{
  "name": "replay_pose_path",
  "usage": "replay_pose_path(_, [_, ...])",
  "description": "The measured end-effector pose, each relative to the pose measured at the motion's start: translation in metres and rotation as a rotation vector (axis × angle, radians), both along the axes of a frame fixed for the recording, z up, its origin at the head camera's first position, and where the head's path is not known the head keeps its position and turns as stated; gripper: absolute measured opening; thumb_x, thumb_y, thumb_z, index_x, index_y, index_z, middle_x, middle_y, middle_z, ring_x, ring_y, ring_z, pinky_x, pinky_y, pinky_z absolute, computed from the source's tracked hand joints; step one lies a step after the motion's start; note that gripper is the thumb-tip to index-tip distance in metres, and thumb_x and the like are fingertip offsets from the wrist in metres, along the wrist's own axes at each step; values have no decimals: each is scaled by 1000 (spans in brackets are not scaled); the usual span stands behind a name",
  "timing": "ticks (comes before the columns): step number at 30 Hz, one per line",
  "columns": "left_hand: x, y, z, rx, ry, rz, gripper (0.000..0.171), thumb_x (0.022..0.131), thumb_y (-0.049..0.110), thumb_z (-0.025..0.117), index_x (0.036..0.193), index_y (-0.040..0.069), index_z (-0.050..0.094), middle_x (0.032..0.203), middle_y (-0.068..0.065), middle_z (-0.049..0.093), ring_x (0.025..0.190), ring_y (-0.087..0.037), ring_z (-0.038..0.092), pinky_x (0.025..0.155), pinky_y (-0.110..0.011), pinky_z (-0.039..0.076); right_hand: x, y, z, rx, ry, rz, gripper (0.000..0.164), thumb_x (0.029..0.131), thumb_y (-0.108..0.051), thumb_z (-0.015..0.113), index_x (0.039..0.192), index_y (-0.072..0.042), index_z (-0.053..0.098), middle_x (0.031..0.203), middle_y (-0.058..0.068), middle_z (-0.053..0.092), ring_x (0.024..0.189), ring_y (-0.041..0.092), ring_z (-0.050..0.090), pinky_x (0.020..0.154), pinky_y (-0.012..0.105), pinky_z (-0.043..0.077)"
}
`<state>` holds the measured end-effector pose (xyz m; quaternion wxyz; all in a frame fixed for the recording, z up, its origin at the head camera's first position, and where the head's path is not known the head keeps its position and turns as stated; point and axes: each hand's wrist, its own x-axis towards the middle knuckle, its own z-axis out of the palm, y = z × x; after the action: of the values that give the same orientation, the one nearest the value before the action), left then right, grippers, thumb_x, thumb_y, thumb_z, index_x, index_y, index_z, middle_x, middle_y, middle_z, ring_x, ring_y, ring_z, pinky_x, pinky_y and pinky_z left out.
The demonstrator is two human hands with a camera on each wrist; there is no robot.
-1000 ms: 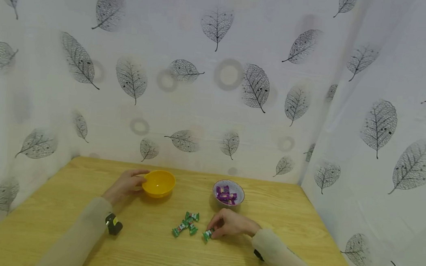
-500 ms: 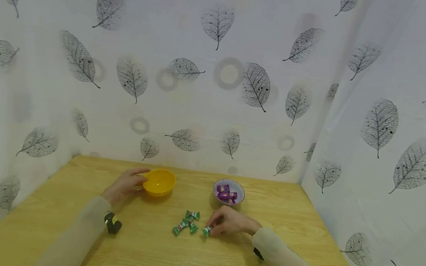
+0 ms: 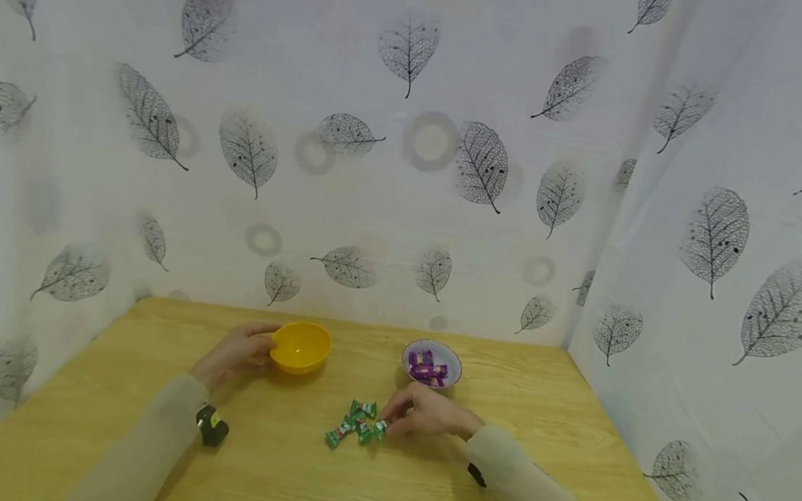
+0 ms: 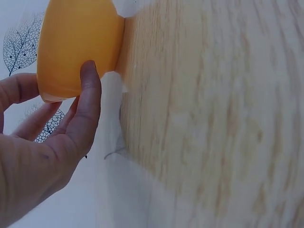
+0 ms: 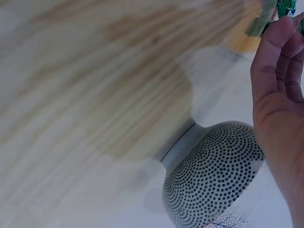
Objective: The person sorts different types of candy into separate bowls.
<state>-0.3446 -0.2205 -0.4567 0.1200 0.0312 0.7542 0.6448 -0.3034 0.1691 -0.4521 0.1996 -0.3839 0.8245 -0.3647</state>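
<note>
My left hand [image 3: 236,354] grips the near-left side of a yellow bowl [image 3: 301,348] that stands on the wooden table. In the left wrist view the thumb lies against the outer wall of the bowl [image 4: 78,47], with fingers at its rim. My right hand [image 3: 429,411] pinches a green-wrapped candy [image 3: 380,428] between thumb and fingertips, low over the table. Just left of it, several more green-wrapped candies [image 3: 342,431] lie in a loose group. The right wrist view catches green wrapper [image 5: 286,7] at the fingertips, only partly visible.
A speckled bowl [image 3: 451,361] with several purple-wrapped candies [image 3: 424,368] stands just behind my right hand; its dotted outside [image 5: 213,171] shows in the right wrist view. A leaf-patterned curtain [image 3: 404,205] borders the table [image 3: 277,473] at the back and sides.
My right hand has moved slightly left with the pinched candy, bringing it close to the group of green candies. The left hand and both bowls have stayed in place.
</note>
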Motion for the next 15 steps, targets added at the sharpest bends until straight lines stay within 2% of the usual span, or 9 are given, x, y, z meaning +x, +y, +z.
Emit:
replay_pose_path(10, [3, 4, 5, -25, 23, 25, 53, 97, 9, 49, 146, -8, 36, 139, -32, 46, 96, -17, 62, 88, -41, 58, -5, -19, 11, 51, 53, -17, 17, 86, -14, 75, 102, -17, 77, 91, -7, 72, 79, 1, 60, 70, 19, 54])
replay_pose_path(15, [3, 3, 4, -38, 19, 36, 54, 97, 9, 49, 146, -8, 36, 139, -32, 46, 95, -17, 62, 85, -40, 59, -11, -30, 16, 37, 52, -21, 16, 87, -15, 74, 102, -18, 77, 91, -9, 71, 79, 3, 61, 67, 22, 56])
